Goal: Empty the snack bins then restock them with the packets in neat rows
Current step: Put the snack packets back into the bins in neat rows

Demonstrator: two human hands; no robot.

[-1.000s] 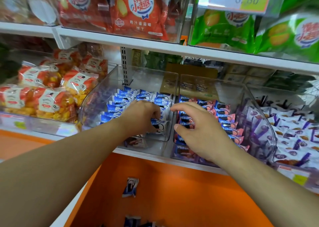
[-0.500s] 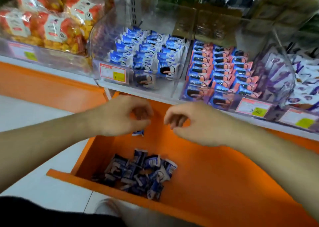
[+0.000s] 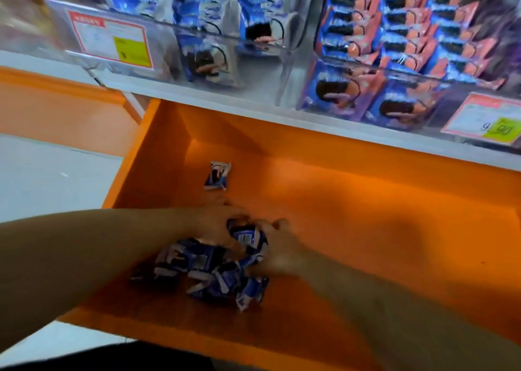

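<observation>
We looked down into an orange drawer pulled out beneath a white shelf. Its flat floor was lit warm on the right and shadowed toward the left wall, and its front edge ran across the bottom of the view. To the left of the drawer lay a pale floor, with an orange base panel behind it.

A pile of blue packets lay on the drawer floor near the front left. Our left hand reached into the back of the pile and our right hand met it from the right, both touching the packets. Blur hid the fingers, so we could not tell whether either hand gripped a packet or lay open on the heap. One single packet rested apart, farther back on the drawer floor.

On the shelf above stood clear bins. The left bin held blue and white packets in rows and carried a red-bordered price tag on its front. The right bin beside it held blue and pink packets in rows, with another price tag at its lower right.
</observation>
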